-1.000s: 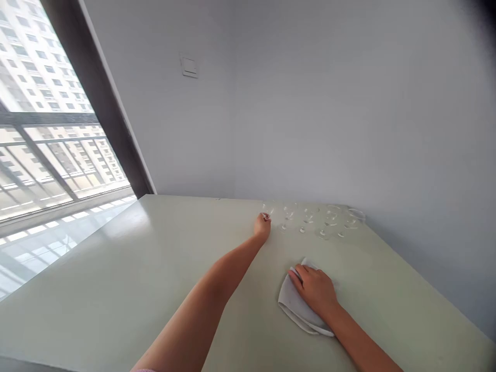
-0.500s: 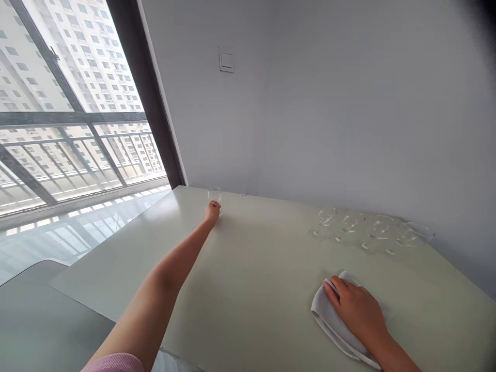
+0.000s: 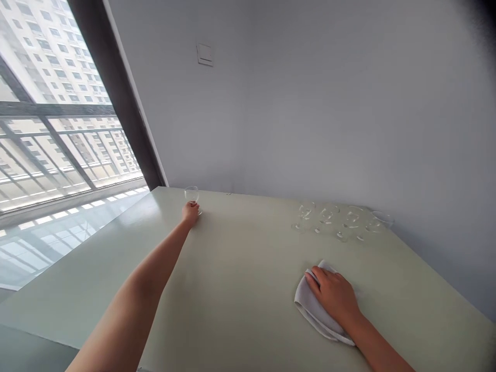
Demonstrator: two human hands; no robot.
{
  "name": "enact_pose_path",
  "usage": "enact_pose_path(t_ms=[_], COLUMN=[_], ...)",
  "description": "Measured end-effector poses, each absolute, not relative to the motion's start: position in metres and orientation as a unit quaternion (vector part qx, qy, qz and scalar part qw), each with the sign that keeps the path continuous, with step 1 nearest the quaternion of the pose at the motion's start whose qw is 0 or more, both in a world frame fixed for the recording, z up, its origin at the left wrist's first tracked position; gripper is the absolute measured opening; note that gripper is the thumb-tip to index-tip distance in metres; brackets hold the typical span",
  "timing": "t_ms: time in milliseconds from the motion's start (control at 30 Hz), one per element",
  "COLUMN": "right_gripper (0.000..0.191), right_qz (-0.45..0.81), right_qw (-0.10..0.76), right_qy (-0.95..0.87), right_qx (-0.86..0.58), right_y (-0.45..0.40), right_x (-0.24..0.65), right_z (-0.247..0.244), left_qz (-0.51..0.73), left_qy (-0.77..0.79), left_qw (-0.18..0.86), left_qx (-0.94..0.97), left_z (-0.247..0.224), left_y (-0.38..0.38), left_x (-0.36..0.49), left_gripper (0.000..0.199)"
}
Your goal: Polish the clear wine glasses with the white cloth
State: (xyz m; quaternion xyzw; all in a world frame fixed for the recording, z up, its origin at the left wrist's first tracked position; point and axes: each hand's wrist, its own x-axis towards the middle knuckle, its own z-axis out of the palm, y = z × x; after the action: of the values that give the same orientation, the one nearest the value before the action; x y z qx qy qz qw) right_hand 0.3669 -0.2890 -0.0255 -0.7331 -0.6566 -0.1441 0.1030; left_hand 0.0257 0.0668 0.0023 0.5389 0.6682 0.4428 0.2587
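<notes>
My left hand (image 3: 190, 213) reaches to the far left of the table, its fingers closed round the lower part of a clear wine glass (image 3: 191, 194). The glass stands upright, its bowl showing above my fingers and part of its foot to the right of them. Nearer to me on the right, my right hand (image 3: 336, 294) rests over a folded white cloth (image 3: 310, 305) on the tabletop, thumb and fingers gripping it. The cloth's edges stick out to the left and below the hand.
Several clear stemmed glasses (image 3: 326, 214) stand grouped at the back right of the pale table (image 3: 232, 289), close to the grey wall (image 3: 329, 103). A window (image 3: 58, 139) with a railing outside is on the left. A light switch (image 3: 204, 54) is on the wall.
The whole view has shifted, so the table, glasses and both hands sit further left. Both hands keep their holds on the wine glass and the cloth.
</notes>
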Motion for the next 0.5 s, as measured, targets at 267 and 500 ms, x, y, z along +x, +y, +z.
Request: enact_pose_path(t_ms=[267, 500], right_gripper=[0.027, 0.026], right_qz=[-0.129, -0.114], right_qw=[0.116, 0.116], right_qy=[-0.647, -0.650], right_qx=[-0.742, -0.742], right_y=[-0.286, -0.285], right_x=[0.367, 0.367], right_z=[-0.023, -0.020], left_qz=[0.495, 0.341], left_qy=[0.641, 0.444], left_qw=[0.266, 0.468], left_qx=[0.523, 0.683], left_z=[0.005, -0.014], left_y=[-0.011, -0.074], left_x=[0.089, 0.272], left_gripper=[0.033, 0.049])
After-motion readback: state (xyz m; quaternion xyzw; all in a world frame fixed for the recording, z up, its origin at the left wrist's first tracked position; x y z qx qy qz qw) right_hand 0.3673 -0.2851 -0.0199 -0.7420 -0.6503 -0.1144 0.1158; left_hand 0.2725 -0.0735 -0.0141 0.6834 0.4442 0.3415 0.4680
